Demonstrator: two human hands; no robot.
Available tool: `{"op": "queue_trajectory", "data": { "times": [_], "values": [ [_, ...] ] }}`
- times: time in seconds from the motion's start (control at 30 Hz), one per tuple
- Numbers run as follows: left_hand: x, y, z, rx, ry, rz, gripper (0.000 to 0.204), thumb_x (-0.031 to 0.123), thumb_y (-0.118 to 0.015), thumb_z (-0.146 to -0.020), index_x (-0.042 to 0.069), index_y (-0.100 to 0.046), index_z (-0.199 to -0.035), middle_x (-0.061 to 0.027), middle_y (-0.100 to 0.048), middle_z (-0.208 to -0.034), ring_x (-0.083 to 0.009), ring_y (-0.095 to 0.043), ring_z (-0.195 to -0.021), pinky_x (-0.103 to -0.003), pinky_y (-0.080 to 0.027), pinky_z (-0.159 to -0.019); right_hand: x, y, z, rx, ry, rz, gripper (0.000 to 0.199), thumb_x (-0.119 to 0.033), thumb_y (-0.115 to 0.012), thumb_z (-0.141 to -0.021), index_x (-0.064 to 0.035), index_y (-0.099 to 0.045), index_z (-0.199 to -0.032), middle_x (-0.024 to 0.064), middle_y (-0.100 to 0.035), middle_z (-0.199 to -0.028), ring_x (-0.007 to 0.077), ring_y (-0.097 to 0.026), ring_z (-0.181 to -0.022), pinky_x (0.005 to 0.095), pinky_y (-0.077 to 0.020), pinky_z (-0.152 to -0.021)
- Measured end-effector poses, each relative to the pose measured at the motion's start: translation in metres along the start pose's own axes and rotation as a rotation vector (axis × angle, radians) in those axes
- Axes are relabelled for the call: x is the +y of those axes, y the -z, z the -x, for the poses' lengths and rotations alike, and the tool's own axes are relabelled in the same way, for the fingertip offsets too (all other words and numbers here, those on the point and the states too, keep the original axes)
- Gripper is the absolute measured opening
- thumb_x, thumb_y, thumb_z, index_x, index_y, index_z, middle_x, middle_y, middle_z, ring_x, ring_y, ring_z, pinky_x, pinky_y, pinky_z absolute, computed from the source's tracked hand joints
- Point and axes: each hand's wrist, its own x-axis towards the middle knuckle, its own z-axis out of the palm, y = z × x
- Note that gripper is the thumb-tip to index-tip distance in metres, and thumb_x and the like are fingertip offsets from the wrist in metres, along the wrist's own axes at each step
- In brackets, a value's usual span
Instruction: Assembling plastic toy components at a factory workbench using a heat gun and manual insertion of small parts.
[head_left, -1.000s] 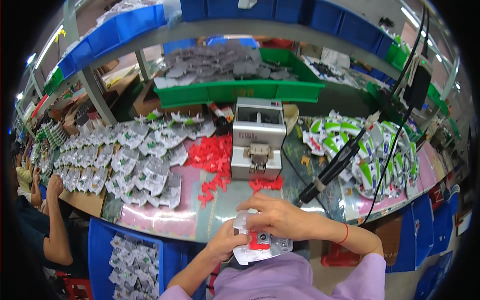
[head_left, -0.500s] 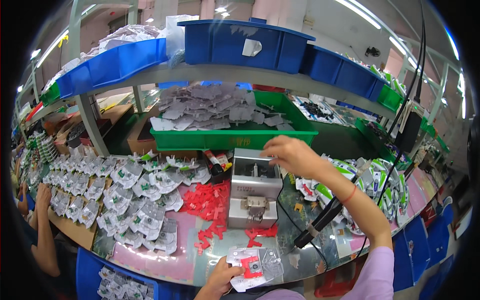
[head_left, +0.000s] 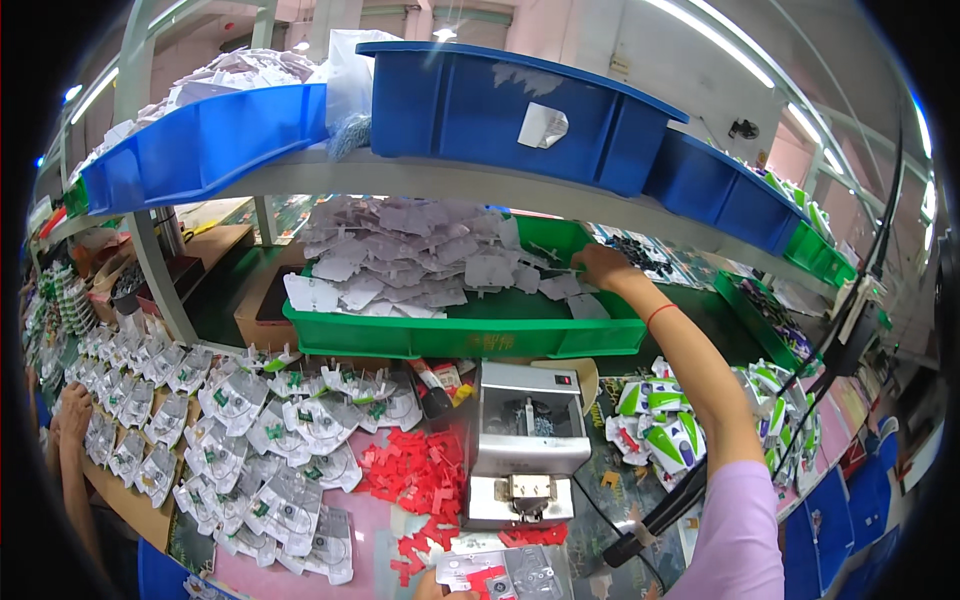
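At the lower edge my left hand (head_left: 432, 587), mostly cut off by the frame, is closed on a white plastic housing (head_left: 530, 574). A red plastic piece (head_left: 488, 580) lies in that housing. My right arm stretches far forward, and my right hand (head_left: 607, 267) is over the right end of a green tray (head_left: 460, 338). Its fingers curl down beside thin grey plates (head_left: 490, 270) piled in the tray; whatever the fingertips grip is hidden. Between me and the tray stands a metal-cased machine (head_left: 530, 420), its open top holding small screws. Red plastic pieces (head_left: 410, 475) lie heaped to its left.
Rows of white housings (head_left: 290, 500) cover the left of the table. White-and-green shells (head_left: 670, 420) pile up on the right, behind a black tool (head_left: 625, 548) with a cable. Blue bins (head_left: 520, 110) stand on the shelf overhead. Another person's hand (head_left: 70, 415) is at far left.
My right hand has moved forward from above the machine to the green tray. The view has shifted, so my left hand and the housing now sit lower, partly out of frame.
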Motion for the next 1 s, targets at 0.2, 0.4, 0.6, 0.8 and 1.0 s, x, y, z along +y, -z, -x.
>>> {"op": "queue_trajectory", "data": {
  "times": [0.2, 0.4, 0.6, 0.8, 1.0],
  "values": [
    [0.015, -0.005, -0.013, 0.014, -0.029, 0.102, 0.05, 0.001, -0.053, -0.067, -0.002, -0.041, -0.116, -0.007, -0.056, -0.09, -0.0144, -0.056, -0.073, -0.025, -0.047, -0.063, 0.012, -0.036, -0.036, -0.057, 0.194, -0.023, 0.02, -0.01, -0.057, -0.071, -0.0111, -0.066, -0.089, 0.0139, -0.061, -0.097, 0.0308, -0.058, -0.094, 0.0412, -0.0479, -0.078],
    [0.011, 0.01, -0.021, 0.092, 0.014, 0.113, 0.051, -0.001, -0.056, -0.068, 0.0, -0.041, -0.117, -0.0083, -0.055, -0.097, -0.0164, -0.056, -0.082, -0.027, -0.047, -0.066, 0.022, -0.042, -0.043, 0.075, 0.021, 0.254, 0.018, -0.013, -0.054, -0.075, -0.0042, -0.063, -0.089, 0.015, -0.06, -0.096, 0.0322, -0.058, -0.088, 0.0406, -0.0481, -0.074],
    [-0.012, 0.019, -0.02, -0.012, 0.051, 0.004, 0.05, -0.001, -0.061, -0.066, 0.001, -0.044, -0.114, -0.007, -0.054, -0.095, -0.0152, -0.055, -0.077, -0.025, -0.047, -0.059, -0.01, 0.025, 0.028, 0.329, 0.421, 0.196, 0.025, -0.003, -0.048, -0.073, -0.0028, -0.06, -0.095, 0.0133, -0.058, -0.104, 0.0272, -0.055, -0.098, 0.0335, -0.0462, -0.081],
    [-0.011, 0.014, -0.005, -0.139, 0.022, 0.0, 0.05, -0.004, -0.056, -0.066, -0.005, -0.045, -0.114, -0.0116, -0.057, -0.105, -0.0185, -0.057, -0.094, -0.032, -0.046, -0.081, -0.074, 0.088, 0.14, 0.598, 0.873, 0.234, 0.028, -0.005, -0.054, -0.068, 0.0027, -0.057, -0.095, 0.0124, -0.058, -0.104, 0.0239, -0.055, -0.092, 0.0329, -0.0502, -0.072],
    [-0.012, 0.009, -0.001, -0.233, -0.06, -0.001, 0.042, -0.003, -0.057, -0.07, -0.005, -0.048, -0.111, -0.0101, -0.057, -0.101, -0.0159, -0.056, -0.09, -0.031, -0.045, -0.078, -0.122, 0.101, 0.256, 0.692, 1.012, -0.034, 0.018, -0.004, -0.061, -0.063, 0.006, -0.061, -0.078, 0.0173, -0.061, -0.096, 0.0253, -0.061, -0.076, 0.0311, -0.0524, -0.061]
  ]
}}
